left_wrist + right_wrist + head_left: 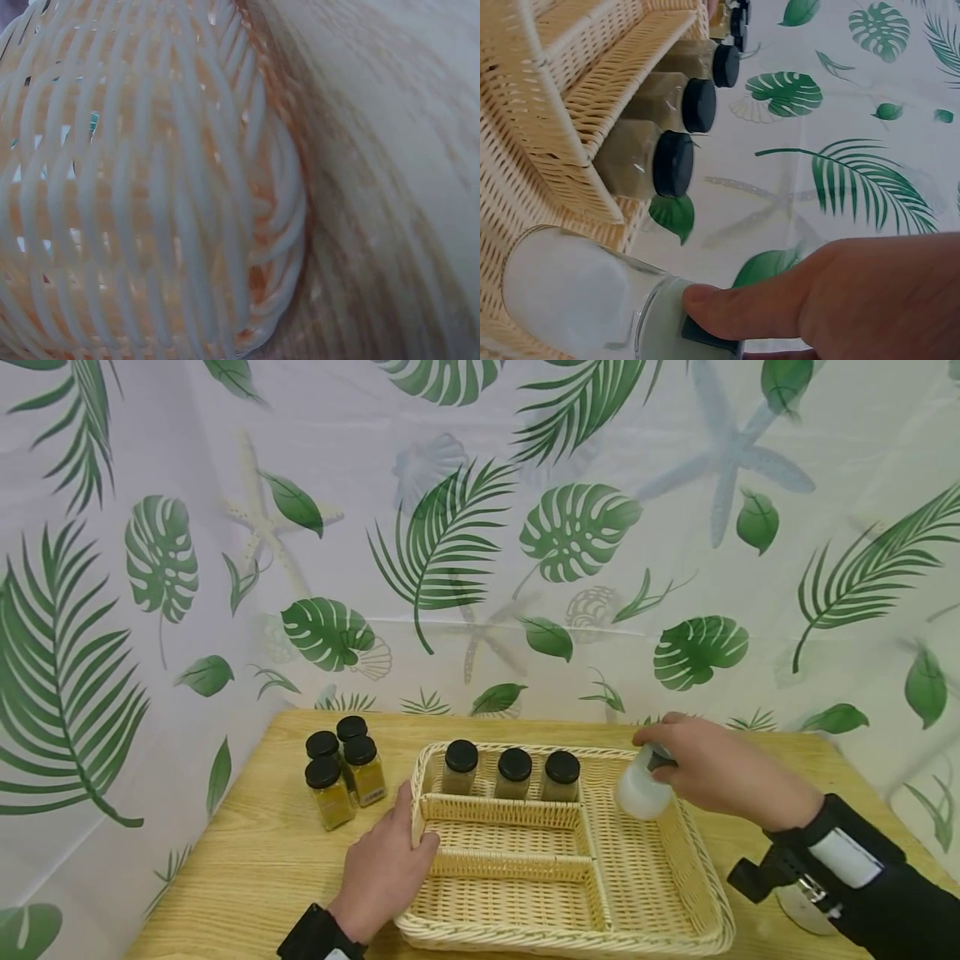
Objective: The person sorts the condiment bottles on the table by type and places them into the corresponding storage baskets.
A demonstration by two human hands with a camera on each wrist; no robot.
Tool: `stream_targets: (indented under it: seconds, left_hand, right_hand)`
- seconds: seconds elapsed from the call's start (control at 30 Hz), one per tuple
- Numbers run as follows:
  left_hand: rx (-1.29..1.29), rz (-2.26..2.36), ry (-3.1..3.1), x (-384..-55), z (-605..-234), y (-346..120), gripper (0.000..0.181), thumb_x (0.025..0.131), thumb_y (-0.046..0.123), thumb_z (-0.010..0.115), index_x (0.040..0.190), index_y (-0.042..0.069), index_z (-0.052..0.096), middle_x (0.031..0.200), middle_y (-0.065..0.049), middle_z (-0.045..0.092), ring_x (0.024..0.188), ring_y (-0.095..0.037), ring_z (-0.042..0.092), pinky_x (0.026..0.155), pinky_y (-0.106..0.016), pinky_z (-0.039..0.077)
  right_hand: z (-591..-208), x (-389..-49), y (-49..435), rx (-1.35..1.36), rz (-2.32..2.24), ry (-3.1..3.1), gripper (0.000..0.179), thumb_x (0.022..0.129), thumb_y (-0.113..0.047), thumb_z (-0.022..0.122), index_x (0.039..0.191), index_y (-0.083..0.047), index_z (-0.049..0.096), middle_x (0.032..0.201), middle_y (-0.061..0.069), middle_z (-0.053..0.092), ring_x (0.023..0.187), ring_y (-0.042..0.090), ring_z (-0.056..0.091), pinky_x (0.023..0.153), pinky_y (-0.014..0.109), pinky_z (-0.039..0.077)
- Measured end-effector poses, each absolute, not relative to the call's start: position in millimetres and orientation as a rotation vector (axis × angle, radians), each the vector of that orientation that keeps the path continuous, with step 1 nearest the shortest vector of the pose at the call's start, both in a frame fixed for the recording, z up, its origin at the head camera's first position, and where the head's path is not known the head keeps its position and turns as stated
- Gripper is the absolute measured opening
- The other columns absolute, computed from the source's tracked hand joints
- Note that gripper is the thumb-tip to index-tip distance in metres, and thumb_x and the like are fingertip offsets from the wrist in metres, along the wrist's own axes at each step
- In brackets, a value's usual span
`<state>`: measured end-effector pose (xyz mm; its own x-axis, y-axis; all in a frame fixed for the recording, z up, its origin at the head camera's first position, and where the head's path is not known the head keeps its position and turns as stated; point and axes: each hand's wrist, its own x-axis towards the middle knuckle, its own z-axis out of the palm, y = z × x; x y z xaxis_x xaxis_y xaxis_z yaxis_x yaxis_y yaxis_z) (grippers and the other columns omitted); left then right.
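I pinch a jar (642,792) by its top with my right hand (723,767); beneath it, my left hand (384,867) grips the basket (637,889).

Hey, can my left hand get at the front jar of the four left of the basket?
Likely yes: the left hand is close to the front jar, with nothing between them. It holds the basket, though, so it would probably need to let go first.
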<state>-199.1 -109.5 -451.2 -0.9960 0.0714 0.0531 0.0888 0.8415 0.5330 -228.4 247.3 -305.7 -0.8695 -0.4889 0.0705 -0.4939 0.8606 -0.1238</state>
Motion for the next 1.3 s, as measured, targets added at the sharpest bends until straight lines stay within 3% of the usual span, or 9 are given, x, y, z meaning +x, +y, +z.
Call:
stream_targets:
  seconds: [0.43,1.03,1.3]
  left_hand:
    - [-0.125,-0.886,-2.974,-199.9,-451.3,-108.7,0.073,0.093,0.039,0.049,0.151,0.007,0.02,0.135,-0.014,0.052,0.097,-0.03,0.06,0.07,-0.051,0.049]
    - [-0.128,-0.885,-2.957,-199.5,-452.4,-109.9,0.073,0.092,0.039,0.05,0.151,0.008,0.021,0.133,-0.013,0.054,0.096,-0.029,0.061,0.067,-0.049,0.049]
    - [-0.129,-0.887,-2.959,-199.2,-452.5,-109.4,0.073,0.092,0.039,0.051,0.151,0.008,0.021,0.134,-0.014,0.054,0.097,-0.03,0.06,0.07,-0.051,0.049]
  right_hand:
    - [-338.2,-242.6,239.7,0.837,0.197,-3.009,0.032,0.074,-0.002,0.075,0.106,-0.001,0.068,0.094,0.013,0.062,0.082,0.024,0.057,0.067,0.041,0.053]
    - [-349.8,-241.0,234.1,0.795,0.077,-3.032,0.038,0.078,-0.012,0.075,0.113,-0.003,0.066,0.094,0.012,0.061,0.076,0.02,0.056,0.056,0.033,0.051]
    - [-348.3,-240.6,235.7,0.792,0.065,-3.011,0.044,0.076,-0.014,0.077,0.118,-0.003,0.064,0.1,0.014,0.062,0.083,0.026,0.058,0.059,0.037,0.052]
